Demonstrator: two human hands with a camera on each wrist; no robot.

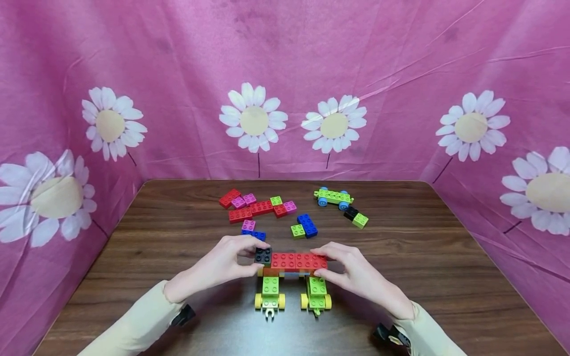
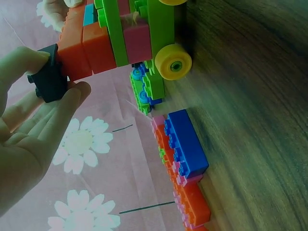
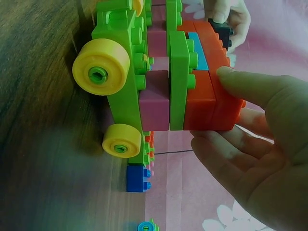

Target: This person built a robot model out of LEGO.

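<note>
My left hand (image 1: 218, 264) pinches a black brick (image 2: 50, 77) between thumb and fingers, at the left end of the top row of red bricks (image 1: 283, 260). Whether the black brick is pressed on cannot be told. My right hand (image 1: 360, 272) grips the right end of that row, the thumb on the red brick (image 3: 221, 96) and the fingers beneath. The red row tops a toy-brick build on two green wheeled bases with yellow wheels (image 3: 101, 67). Pink bricks (image 3: 154, 98), green bricks (image 3: 179, 82) and a blue brick (image 3: 197, 50) show under it.
Behind the build lie loose red bricks (image 1: 240, 214), pink bricks (image 1: 249, 225) and blue bricks (image 1: 307, 225). A green car base with blue wheels (image 1: 334, 197) stands at the back right, near a black brick (image 1: 351, 212) and a green brick (image 1: 360, 220). Pink flowered cloth (image 1: 285, 59) surrounds the table.
</note>
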